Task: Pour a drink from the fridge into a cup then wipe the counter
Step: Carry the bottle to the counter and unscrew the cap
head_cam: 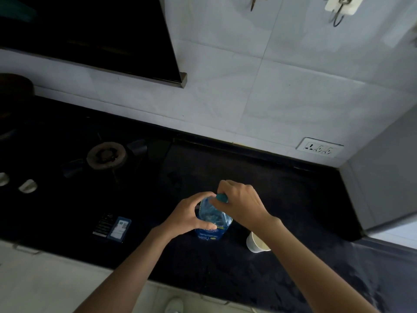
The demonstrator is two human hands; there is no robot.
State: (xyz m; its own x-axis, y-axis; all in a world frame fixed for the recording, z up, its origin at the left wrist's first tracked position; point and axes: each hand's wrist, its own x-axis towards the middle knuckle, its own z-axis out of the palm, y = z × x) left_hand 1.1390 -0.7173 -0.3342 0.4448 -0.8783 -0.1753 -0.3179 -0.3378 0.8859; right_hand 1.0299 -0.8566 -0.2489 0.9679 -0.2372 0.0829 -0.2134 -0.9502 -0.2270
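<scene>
A clear plastic bottle (213,219) with a blue label stands upright on the dark tabletop (282,199), near its front edge and right of the stove. The left hand (191,216) wraps the bottle's upper body, thumb low on the label side and fingers curling over the shoulder, so its grip holds the bottle. The right hand (239,203) sits on top with its fingers curled round the teal cap (222,197); that grip holds the cap, which sits at the neck. The bottle's walls look blue-tinted and see-through; how much liquid is inside cannot be told. Just right of the bottle, partly hidden under the right forearm, a white paper cup (256,243) stands on the tabletop; only a pale sliver of its inside shows, and whether it holds any drink cannot be told. Bottle and cup stand near each other but apart. To the left, a gas burner (106,154) sits in the black stove top, with 2 white knobs (27,185) at the far left edge. Between stove and bottle, 2 small flat packets (112,228) lie side by side, 1 dark and 1 blue. A white socket (319,147) is set low in the pale tiled wall (248,75) behind, and a hook (338,12) hangs higher up.
</scene>
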